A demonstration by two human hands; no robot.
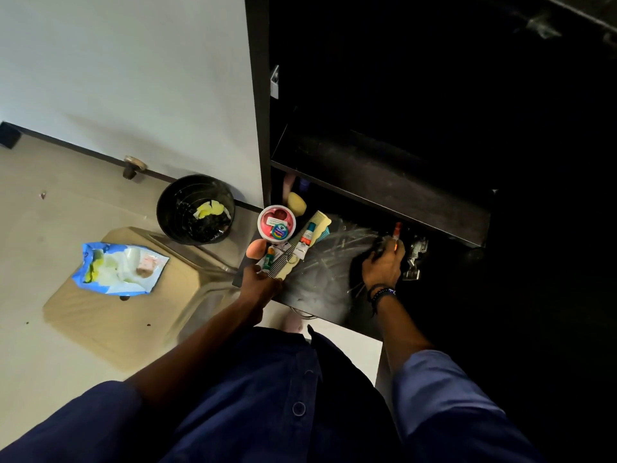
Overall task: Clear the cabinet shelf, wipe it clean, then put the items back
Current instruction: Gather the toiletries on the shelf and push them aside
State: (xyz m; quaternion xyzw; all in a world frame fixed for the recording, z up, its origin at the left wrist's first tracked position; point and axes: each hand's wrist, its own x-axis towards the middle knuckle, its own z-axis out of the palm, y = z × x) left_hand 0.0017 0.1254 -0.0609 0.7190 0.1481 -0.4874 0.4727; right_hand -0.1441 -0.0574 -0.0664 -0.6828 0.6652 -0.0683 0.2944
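The dark cabinet shelf (320, 289) is streaked with pale marks. At its left end lie a white tub with a pink lid (276, 221), a small blue tin (279, 232), a yellow sponge (296, 203), an orange sponge (256, 247), a white tube (307, 237), a green stick (268, 259) and a long yellow comb (317, 222). My left hand (258, 282) grips the comb's near end. Further right, my right hand (384, 267) is curled round a thin red-capped tube (397, 230) and something dark that I cannot make out.
A black waste bin (195, 210) with yellow scraps stands on the floor left of the cabinet. A blue wipes packet (120, 267) lies on a beige mat (100, 315). A metal hinge (415, 259) sits right of my right hand, under an upper shelf (384, 185).
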